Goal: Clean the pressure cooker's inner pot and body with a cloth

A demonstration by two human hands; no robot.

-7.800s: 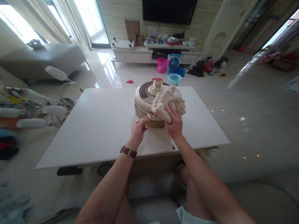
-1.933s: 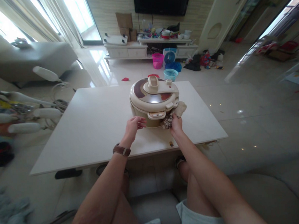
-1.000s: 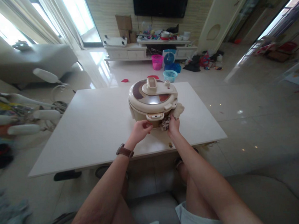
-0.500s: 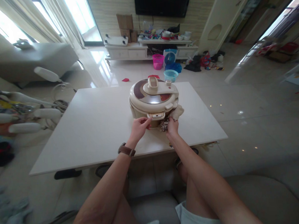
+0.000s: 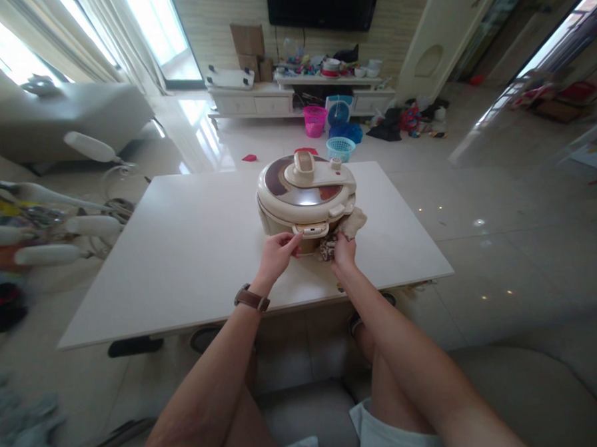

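Observation:
A cream electric pressure cooker (image 5: 283, 214), its lid closed, stands on the white table (image 5: 190, 256). On its near side is a side handle (image 5: 311, 230). My left hand (image 5: 278, 252) is closed at the left end of that handle, thumb and fingers pinched on it; a brown-strapped watch (image 5: 251, 297) is on the wrist. Bunched in my right hand (image 5: 344, 249) is a beige and brown patterned cloth (image 5: 352, 223), pressed against the cooker's lower right side. The palm and the cloth's inner folds are hidden.
Beyond the table, a light blue basket (image 5: 341, 148), a pink basket (image 5: 316, 121) and a blue bag (image 5: 348, 133) sit on the tiled floor. A cluttered TV cabinet (image 5: 252, 104) lines the wall. White exercise-bike-like padded bars (image 5: 91, 226) stand at left.
Both hands keep their places at the cooker with almost no visible movement. The whole view has shifted slightly.

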